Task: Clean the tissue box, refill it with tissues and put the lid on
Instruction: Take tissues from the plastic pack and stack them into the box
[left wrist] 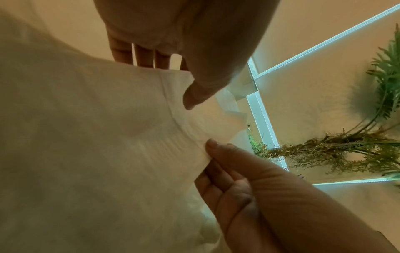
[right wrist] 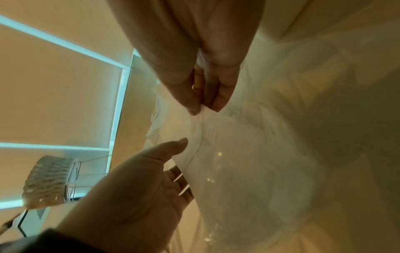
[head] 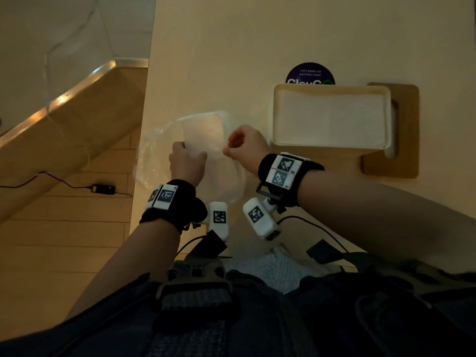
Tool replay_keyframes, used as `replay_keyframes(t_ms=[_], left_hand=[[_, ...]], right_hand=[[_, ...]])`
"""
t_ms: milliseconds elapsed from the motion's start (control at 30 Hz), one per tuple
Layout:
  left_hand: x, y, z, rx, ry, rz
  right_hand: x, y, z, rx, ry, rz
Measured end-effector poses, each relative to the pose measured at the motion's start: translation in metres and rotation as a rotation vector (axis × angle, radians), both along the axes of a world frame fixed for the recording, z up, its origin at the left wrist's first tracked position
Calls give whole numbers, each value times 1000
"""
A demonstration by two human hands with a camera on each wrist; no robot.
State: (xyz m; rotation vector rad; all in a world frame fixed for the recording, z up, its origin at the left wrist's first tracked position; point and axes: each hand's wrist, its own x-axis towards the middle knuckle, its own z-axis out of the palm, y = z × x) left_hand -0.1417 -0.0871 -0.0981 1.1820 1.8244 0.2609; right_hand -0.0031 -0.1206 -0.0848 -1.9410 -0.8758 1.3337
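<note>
Centre frame — left hand (head: 186, 163) grips a plastic-wrapped tissue pack (head: 203, 140); right hand (head: 244, 146) pinches its wrapper; open tissue box (head: 331, 115) at right.

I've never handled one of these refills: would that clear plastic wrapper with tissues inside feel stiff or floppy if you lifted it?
Probably floppy: the clear wrapper billows loosely around the tissues. It looks light, since the left hand and right hand hold it up by finger grips alone. Its glossy film may be slippery.
</note>
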Motion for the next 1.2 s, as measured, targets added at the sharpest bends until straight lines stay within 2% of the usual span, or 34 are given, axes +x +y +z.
replay_keyframes(t_ms=[133, 300, 400, 567, 733, 800, 933, 1000, 1100, 1200], left_hand=[[0, -5, 9, -1, -186, 119], [-7, -8, 24, 0, -403, 257], [-13, -10, 31, 28, -472, 184], [-18, -15, 41, 114, -479, 61], [-13, -21, 51, 127, -583, -66], [-11, -22, 56, 145, -582, -104], [-3, -18, 70, 159, -443, -284], [8, -14, 76, 177, -415, -347], [33, -1, 86, 219, -410, -432], [70, 18, 95, 295, -371, -535]], right_hand=[[2, 0, 8, -5, 273, 29], [5, -5, 11, -1, 395, 155], [6, -10, 11, 6, 344, 215], [6, -16, 9, 84, 152, 158], [10, -15, 27, 132, 281, 285], [10, -14, 35, 125, 346, 173], [26, -16, 61, 186, 615, -284], [48, -24, 73, 241, 690, -400], [93, -46, 83, 321, 616, -488], [141, -70, 84, 327, 367, -472]])
